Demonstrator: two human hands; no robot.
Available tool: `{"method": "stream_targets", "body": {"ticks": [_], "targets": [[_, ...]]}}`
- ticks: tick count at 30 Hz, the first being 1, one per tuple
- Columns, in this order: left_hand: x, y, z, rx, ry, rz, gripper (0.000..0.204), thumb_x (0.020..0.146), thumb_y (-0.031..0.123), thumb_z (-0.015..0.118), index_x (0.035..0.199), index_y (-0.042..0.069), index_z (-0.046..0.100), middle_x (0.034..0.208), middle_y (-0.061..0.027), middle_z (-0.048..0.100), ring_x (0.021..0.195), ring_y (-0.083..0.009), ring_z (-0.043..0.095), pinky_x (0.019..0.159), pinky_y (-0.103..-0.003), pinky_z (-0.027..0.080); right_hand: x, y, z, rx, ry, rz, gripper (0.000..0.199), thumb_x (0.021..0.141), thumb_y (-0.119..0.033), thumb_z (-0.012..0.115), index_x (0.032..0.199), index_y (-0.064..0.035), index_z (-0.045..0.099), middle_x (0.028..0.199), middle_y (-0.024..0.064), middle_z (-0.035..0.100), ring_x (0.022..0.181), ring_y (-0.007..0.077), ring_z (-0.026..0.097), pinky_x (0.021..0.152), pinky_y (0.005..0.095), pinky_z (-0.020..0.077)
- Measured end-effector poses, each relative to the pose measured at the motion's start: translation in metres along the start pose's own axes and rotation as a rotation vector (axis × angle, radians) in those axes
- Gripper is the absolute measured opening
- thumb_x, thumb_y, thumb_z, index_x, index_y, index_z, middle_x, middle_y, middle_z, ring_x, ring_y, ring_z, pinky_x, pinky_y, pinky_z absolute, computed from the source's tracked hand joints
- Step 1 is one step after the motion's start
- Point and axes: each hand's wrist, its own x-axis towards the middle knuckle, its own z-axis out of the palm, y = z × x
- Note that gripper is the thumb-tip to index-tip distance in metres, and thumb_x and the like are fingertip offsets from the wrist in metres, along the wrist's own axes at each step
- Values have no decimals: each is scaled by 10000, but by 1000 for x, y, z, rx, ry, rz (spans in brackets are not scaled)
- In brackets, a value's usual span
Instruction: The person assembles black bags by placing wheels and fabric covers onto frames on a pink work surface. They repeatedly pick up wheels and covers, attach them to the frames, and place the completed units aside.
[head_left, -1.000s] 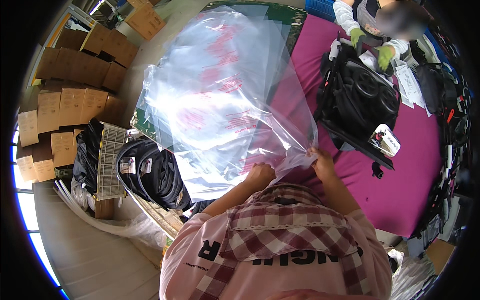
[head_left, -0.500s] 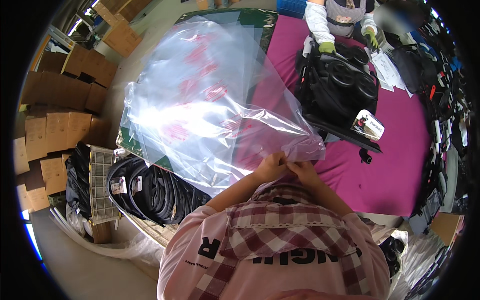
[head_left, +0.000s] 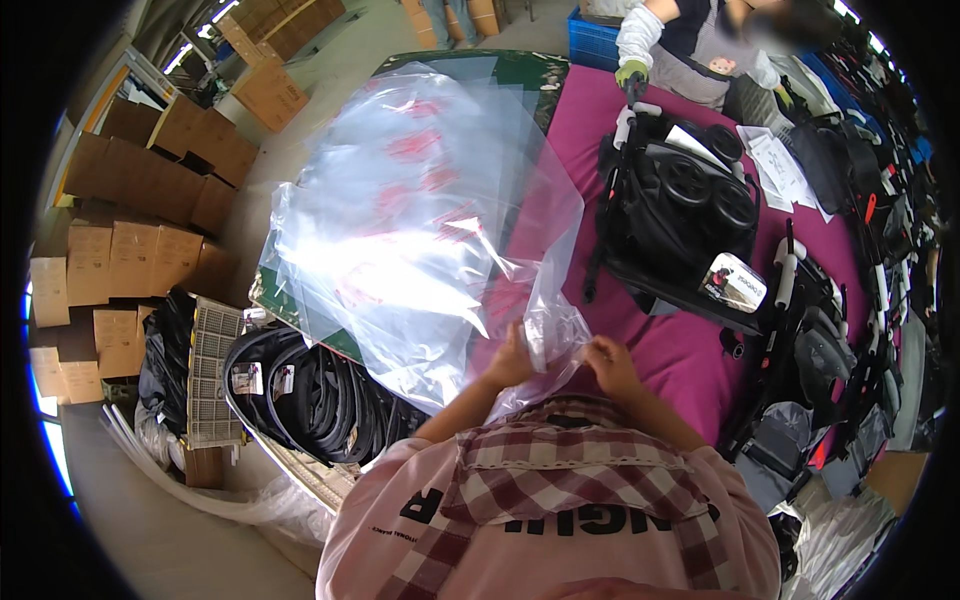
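Note:
A large clear plastic bag with red print lies on top of a pile of similar sheets, its near corner drawn toward me. My left hand is closed on the bunched edge of the bag. My right hand, a little apart from it, pinches the edge by the same corner. Beyond my right hand a folded black stroller lies wheels up, a white card on its near end. Across the table a co-worker's gloved hand is on the stroller's frame.
The table has a magenta cloth and a green board. Black hoop-shaped parts fill a crate at the left, near cardboard boxes. Another folded stroller is at the right edge, and papers lie behind.
My hands have moved apart, and the bag's corner is now bunched at my left hand. The co-worker's hand has shifted up the stroller's frame. Another folded stroller now shows at the right edge.

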Motion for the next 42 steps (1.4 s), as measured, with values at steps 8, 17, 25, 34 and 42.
{"method": "stream_targets", "body": {"ticks": [8, 17, 25, 34, 42], "targets": [[-58, -34, -135, 304, 865, -462, 541, 757, -47, 610, 1259, 54, 436, 713, -104, 561, 657, -298, 585, 658, -409, 487, 14, 24, -66, -293, 234, -164, 178, 851, -96, 591, 714, -8, 522, 555, 84, 504, 518, 131, 499, 485, 317, 382], [-30, 38, -118, -567, 685, -290, 478, 815, -87, 528, 1264, 25, 408, 774, -71, 543, 625, -145, 552, 579, -322, 531, -1, 20, 16, 619, -138, 762, 465, 967, -279, 544, 1352, -68, 390, 1181, 152, 605, 971, 241, 639, 761, 369, 558], [1, 131, -66, -502, 93, -83, 488, 820, -106, 458, 1288, 23, 416, 880, -101, 601, 588, -126, 569, 465, -260, 441, 36, 26, 7, 520, -122, 404, 384, 857, -97, 616, 1228, -49, 529, 1005, 35, 631, 896, 171, 630, 720, 266, 527], [0, 206, -60, -847, -81, -122, 405, 966, 125, 415, 1360, 30, 408, 845, -79, 565, 601, -154, 556, 524, -268, 458, 42, 13, 39, -628, -756, -24, 534, 814, -150, 655, 1321, -86, 502, 1285, 187, 521, 1193, 336, 501, 1016, 413, 398], [-46, 191, -214, -699, 907, 106, 226, 893, -32, 544, 1089, 80, 559, 727, 16, 553, 558, -42, 493, 448, -173, 366, 13, 84, -55, -1530, -405, -272, 715, 734, -301, 726, 1369, -107, 462, 1434, 191, 398, 1242, 355, 475, 1008, 437, 409]]}}
